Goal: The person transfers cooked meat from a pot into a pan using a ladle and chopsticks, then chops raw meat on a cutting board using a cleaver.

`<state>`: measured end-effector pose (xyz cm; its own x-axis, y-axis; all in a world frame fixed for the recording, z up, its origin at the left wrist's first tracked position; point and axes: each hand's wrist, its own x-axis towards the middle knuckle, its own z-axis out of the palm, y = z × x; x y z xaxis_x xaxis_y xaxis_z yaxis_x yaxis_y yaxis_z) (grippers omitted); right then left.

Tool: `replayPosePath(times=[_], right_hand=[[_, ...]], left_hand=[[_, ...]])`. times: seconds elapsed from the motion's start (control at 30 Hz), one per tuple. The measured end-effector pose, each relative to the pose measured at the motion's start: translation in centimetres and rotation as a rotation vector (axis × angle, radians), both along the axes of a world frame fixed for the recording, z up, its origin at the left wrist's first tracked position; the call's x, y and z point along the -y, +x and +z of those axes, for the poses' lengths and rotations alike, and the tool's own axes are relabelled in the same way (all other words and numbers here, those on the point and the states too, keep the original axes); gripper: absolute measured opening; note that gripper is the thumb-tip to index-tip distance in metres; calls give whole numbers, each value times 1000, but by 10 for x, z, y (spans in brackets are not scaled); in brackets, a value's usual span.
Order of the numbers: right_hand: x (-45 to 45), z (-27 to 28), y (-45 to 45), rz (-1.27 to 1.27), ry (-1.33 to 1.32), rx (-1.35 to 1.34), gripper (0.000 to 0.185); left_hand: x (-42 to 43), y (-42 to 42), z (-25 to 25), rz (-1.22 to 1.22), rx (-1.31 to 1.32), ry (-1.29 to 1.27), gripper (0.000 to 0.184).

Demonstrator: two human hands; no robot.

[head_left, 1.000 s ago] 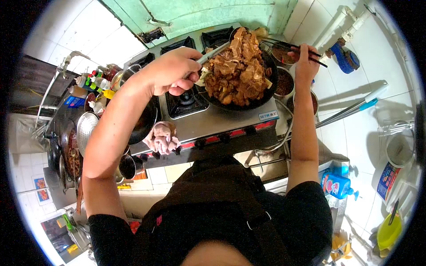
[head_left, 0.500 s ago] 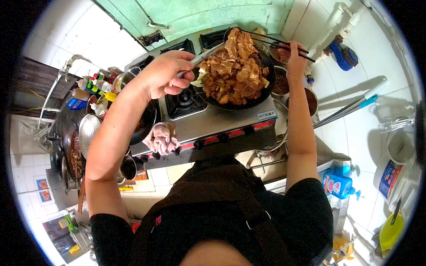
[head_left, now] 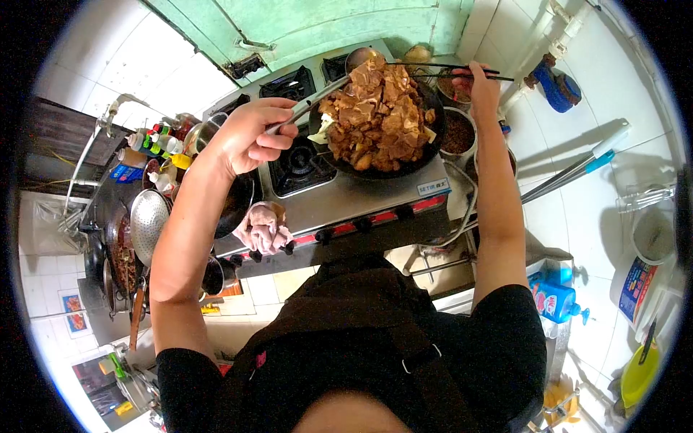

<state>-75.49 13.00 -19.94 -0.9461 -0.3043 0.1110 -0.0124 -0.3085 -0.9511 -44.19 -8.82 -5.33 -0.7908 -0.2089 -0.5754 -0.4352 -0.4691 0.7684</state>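
Note:
My left hand (head_left: 261, 137) grips the long metal handle of a ladle (head_left: 363, 59), its round bowl at the far rim of the pan. In my right hand (head_left: 478, 90) is a pair of dark chopsticks (head_left: 433, 70), reaching leftward over the food. Browned meat pieces (head_left: 382, 94) are heaped high in a black pan (head_left: 429, 148) on the stove (head_left: 339, 198). Pale leaf-like pieces show at the pan's left side, partly covered by the meat. The chopstick tips are near the top of the heap; whether they touch it I cannot tell.
Containers of brown contents (head_left: 458, 133) stand right of the pan. A crumpled cloth (head_left: 263, 229) hangs at the stove's front edge. A perforated strainer (head_left: 149, 224), sauce bottles (head_left: 162, 141) and another pan lie to the left. A blue bottle (head_left: 554, 302) stands at the right.
My left hand has drawn back left and toward me, and the ladle bowl now shows at the pan's far side. The chopsticks have swung to a more level angle.

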Motion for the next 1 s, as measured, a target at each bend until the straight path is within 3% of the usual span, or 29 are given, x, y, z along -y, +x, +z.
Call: replayPosePath(times=[0.13,0.2,0.43,0.53,0.6,0.77,0.83,1.0], right_hand=[[5,24,-8,3,104,-12,18],[11,32,-5,38,281,-87,18],[20,38,15,60,305,-136,19],[12,49,30,-35,326,-355,19],[8,52,38,15,68,-366,21],[14,45,54,60,47,-255,22],[20,42,55,148,-99,-222,22],[38,42,53,83,-14,-269,24]], left_hand=[[-4,6,-1,22,11,-73,35],[-2,7,-2,34,-26,-24,34],[17,11,-18,48,-80,174,31],[21,16,-22,88,-121,266,28],[25,21,-27,109,-161,363,28],[24,32,-28,120,-230,391,29],[28,37,-33,123,-270,432,27],[32,46,-30,175,-263,365,29]])
